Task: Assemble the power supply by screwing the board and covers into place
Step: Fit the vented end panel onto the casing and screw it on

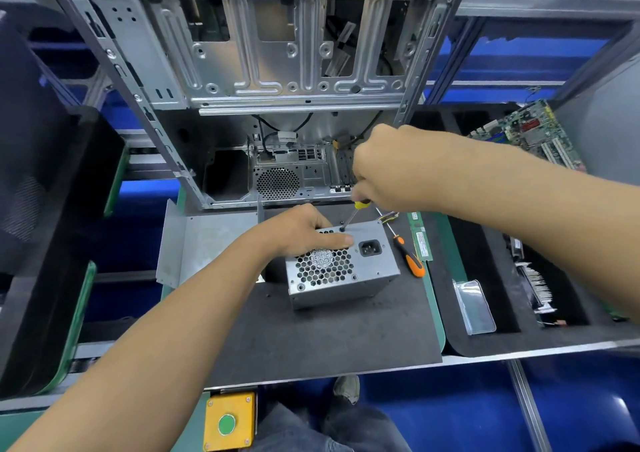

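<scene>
A grey metal power supply (346, 275) with a honeycomb fan grille and a black socket stands on the dark foam mat (311, 340). My left hand (304, 231) grips its top left edge, thumb along the front face. My right hand (388, 171) holds a yellow-handled screwdriver (353, 214) from above; its tip sits on a screw (342, 229) in the top face of the power supply. The handle is mostly hidden in my fist.
An orange-and-black screwdriver (408, 257) lies right of the power supply, beside a green memory stick (419, 240). An open computer case (263, 80) stands behind. A loose metal cover (204, 240) lies left. A motherboard (530, 132) and tray with parts (512, 278) are at right.
</scene>
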### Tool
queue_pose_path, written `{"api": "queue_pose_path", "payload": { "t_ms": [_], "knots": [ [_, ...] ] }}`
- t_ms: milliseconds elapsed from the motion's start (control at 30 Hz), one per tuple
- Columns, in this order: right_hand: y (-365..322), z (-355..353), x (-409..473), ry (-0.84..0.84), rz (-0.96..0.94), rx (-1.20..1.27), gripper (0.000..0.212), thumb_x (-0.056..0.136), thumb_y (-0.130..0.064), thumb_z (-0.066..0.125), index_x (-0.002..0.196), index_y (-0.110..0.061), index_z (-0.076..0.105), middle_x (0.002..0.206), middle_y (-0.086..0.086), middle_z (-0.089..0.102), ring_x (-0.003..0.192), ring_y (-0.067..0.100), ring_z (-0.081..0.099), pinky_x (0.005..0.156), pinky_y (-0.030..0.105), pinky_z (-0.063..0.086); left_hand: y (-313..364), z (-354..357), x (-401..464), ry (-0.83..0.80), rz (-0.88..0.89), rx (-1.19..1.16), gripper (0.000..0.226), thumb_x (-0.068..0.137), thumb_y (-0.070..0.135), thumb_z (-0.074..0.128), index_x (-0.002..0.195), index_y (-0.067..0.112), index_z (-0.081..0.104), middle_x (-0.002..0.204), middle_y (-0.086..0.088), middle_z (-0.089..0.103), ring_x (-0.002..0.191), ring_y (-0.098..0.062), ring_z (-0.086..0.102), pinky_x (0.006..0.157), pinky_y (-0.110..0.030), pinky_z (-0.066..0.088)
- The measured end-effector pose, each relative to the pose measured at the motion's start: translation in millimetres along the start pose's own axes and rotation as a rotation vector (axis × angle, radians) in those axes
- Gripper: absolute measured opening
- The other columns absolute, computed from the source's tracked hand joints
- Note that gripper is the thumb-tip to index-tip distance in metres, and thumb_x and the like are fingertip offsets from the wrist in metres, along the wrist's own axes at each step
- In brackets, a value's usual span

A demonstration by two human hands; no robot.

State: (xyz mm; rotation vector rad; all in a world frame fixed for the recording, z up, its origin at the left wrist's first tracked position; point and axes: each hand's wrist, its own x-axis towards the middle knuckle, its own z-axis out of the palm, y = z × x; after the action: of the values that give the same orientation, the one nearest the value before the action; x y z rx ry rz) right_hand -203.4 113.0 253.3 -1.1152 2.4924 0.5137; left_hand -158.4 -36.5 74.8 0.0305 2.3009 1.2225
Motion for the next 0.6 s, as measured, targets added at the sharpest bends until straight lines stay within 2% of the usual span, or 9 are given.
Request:
{"api": "queue_pose_path", "payload": {
  "t_ms": [67, 100, 167, 233, 367, 500, 600],
  "knots": [
    [-3, 0, 3, 0.002, 0.047, 0.034, 0.043, 0.104, -0.039, 0.043, 0.069, -0.018, 0.031, 0.073, 0.003, 0.027, 0.074, 0.029, 0.043, 0.071, 0.037, 0.041, 0, 0, 0, -0.002, 0.007, 0.008, 0.064, 0.081, 0.067, 0.067, 0.052, 0.018, 0.038, 0.054, 0.001, 0.025, 0.052, -0.018, 0.023, 0.05, -0.029, 0.017],
    [-3, -2, 3, -0.018, 0.042, 0.039, 0.039, 0.102, -0.041, 0.045, 0.071, -0.019, 0.036, 0.075, 0.004, 0.032, 0.076, 0.029, 0.046, 0.072, 0.037, 0.044, 0, 0, 0, -0.003, 0.013, 0.009, 0.064, 0.081, 0.067, 0.067, 0.053, 0.017, 0.038, 0.054, 0.0, 0.025, 0.052, -0.018, 0.023, 0.05, -0.029, 0.017],
    [-2, -5, 1, -0.069, -0.031, 0.017, 0.018, 0.096, -0.038, 0.056, 0.092, -0.021, 0.052, 0.093, 0.004, 0.045, 0.089, 0.028, 0.055, 0.079, 0.04, 0.052, 1, 0, 0, -0.002, 0.02, 0.003, 0.065, 0.081, 0.066, 0.068, 0.054, 0.014, 0.039, 0.053, 0.001, 0.025, 0.051, -0.017, 0.023, 0.048, -0.028, 0.018],
    [-1, -6, 0, -0.027, -0.107, 0.006, 0.012, 0.092, -0.025, 0.061, 0.102, -0.026, 0.055, 0.103, 0.0, 0.042, 0.095, 0.026, 0.056, 0.082, 0.041, 0.052, 0, 0, 0, -0.002, 0.018, -0.002, 0.068, 0.08, 0.067, 0.068, 0.057, 0.009, 0.04, 0.054, 0.002, 0.025, 0.052, -0.018, 0.023, 0.048, -0.028, 0.018],
    [-2, -4, 5, 0.07, -0.048, -0.047, 0.018, 0.095, -0.026, 0.058, 0.088, -0.024, 0.043, 0.079, 0.001, 0.031, 0.062, 0.022, 0.038, 0.067, 0.035, 0.043, -3, 0, 0, 0.006, -0.016, 0.009, 0.069, 0.079, 0.07, 0.067, 0.058, 0.01, 0.041, 0.053, 0.003, 0.024, 0.055, -0.019, 0.023, 0.047, -0.027, 0.017],
    [1, -9, 10, 0.016, -0.004, 0.027, 0.042, 0.097, -0.038, 0.055, 0.065, -0.018, 0.036, 0.068, 0.002, 0.031, 0.056, 0.021, 0.038, 0.055, 0.029, 0.034, -4, 1, 2, 0.009, -0.025, 0.014, 0.076, 0.077, 0.073, 0.067, 0.066, 0.001, 0.047, 0.053, 0.004, 0.025, 0.054, -0.018, 0.024, 0.047, -0.027, 0.018],
    [2, -8, 14, 0.004, 0.012, 0.066, 0.04, 0.097, -0.036, 0.054, 0.065, -0.015, 0.043, 0.068, 0.003, 0.038, 0.056, 0.019, 0.044, 0.048, 0.026, 0.031, -2, 0, 1, 0.006, -0.042, 0.02, 0.068, 0.076, 0.074, 0.067, 0.055, 0.014, 0.044, 0.053, 0.004, 0.026, 0.055, -0.018, 0.025, 0.055, -0.03, 0.018]
  ]
}}
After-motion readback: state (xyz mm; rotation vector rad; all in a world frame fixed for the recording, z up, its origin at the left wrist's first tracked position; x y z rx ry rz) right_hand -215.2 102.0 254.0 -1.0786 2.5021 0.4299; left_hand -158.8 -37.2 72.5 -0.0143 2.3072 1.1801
